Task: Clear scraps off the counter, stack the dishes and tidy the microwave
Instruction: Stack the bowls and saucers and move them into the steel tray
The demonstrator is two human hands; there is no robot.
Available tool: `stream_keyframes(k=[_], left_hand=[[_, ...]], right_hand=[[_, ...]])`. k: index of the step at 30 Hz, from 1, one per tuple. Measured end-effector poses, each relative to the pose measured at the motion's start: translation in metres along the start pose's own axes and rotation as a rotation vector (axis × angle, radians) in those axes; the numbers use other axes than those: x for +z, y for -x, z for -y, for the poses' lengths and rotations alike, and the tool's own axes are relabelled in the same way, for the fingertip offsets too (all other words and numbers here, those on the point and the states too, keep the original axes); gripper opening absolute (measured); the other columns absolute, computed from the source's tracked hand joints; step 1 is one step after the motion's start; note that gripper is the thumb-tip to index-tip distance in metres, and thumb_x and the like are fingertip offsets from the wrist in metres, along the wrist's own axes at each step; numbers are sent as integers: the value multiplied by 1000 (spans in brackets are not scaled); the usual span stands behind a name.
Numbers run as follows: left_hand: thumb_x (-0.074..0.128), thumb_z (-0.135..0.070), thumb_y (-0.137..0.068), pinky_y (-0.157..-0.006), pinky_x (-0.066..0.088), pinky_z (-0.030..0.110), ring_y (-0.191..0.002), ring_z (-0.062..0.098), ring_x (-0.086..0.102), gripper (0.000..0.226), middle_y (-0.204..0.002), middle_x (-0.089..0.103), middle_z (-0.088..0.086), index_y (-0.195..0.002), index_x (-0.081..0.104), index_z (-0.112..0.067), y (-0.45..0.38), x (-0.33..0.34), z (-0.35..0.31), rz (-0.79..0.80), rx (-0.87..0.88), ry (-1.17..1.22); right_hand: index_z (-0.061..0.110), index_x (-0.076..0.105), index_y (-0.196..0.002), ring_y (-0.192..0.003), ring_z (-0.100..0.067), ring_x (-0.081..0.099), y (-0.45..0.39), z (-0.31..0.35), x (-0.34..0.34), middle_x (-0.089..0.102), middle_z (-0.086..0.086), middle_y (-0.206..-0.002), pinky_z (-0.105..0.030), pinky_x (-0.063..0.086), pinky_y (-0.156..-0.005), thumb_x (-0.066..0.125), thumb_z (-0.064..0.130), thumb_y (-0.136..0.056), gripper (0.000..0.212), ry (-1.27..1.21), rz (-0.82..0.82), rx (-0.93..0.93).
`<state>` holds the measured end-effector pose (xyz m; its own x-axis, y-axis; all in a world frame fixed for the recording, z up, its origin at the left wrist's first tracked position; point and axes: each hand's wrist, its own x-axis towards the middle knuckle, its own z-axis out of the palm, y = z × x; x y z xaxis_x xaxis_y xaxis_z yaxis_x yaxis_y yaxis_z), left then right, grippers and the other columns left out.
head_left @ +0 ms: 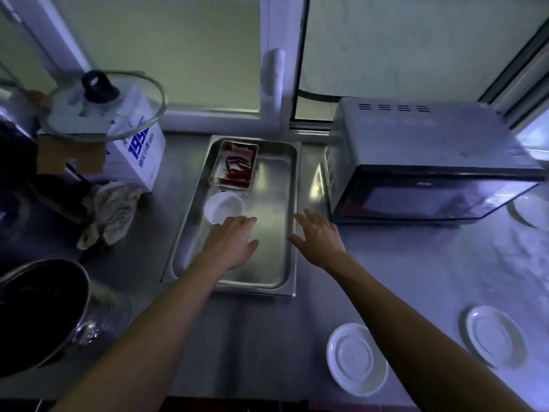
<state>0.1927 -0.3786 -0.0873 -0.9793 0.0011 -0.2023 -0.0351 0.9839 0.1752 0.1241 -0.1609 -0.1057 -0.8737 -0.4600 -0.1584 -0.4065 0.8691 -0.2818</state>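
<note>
Both hands empty w/ fingers spread, left hand point(230, 242) over steel tray point(292, 185) nr white bowl point(223, 207), right hand point(319, 236) at rim, prob. to lift tray.

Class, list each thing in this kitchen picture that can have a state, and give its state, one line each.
Microwave: door shut.
Steel tray: holds a chilli dish and a bowl.
White bowl: upright, looks empty.
Small chilli dish: holds red chillies.
Glass lid: resting on a box.
Left hand: open.
Right hand: open.
</note>
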Motion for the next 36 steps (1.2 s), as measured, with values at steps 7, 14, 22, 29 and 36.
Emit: stream_keyframes(k=[7,14,22,29,36], left_hand=[[51,-41,-96,-96,45,44,-130,27,46,54,-143,50,2,-145,40,-22,23,18,-64,76,161,15],[51,-43,-96,-108,38,41,-140,25,38,62,-156,38,2,-153,34,-24,41,18,-144,111,322,-11],[52,-47,-97,-107,39,37,-137,24,41,61,-153,42,0,-151,36,-23,54,34,-254,131,528,-74],[52,-47,-96,-110,37,39,-139,24,39,60,-154,41,0,-150,38,-26,67,68,-392,210,652,-150],[49,-44,-97,-108,35,42,-141,24,34,55,-156,37,-2,-148,38,-25,86,103,-536,271,743,-191]], right_hand=[[23,38,-150,-149,-26,24,97,-41,2,26,-7,-163,-43,24,-116,50,52,-98,61,-20,-15,230],[26,41,-149,-148,-24,27,193,-84,-1,30,-4,-162,-43,27,-115,53,52,-97,60,-68,-108,427],[25,44,-148,-146,-24,29,293,-149,-8,35,-3,-159,-46,29,-114,50,54,-97,58,-131,-189,620],[24,43,-147,-145,-24,30,388,-235,-6,38,-2,-156,-46,33,-109,52,51,-97,57,-202,-241,760],[25,46,-145,-147,-23,27,477,-338,-10,38,-2,-156,-48,31,-112,52,49,-97,55,-275,-287,880]])
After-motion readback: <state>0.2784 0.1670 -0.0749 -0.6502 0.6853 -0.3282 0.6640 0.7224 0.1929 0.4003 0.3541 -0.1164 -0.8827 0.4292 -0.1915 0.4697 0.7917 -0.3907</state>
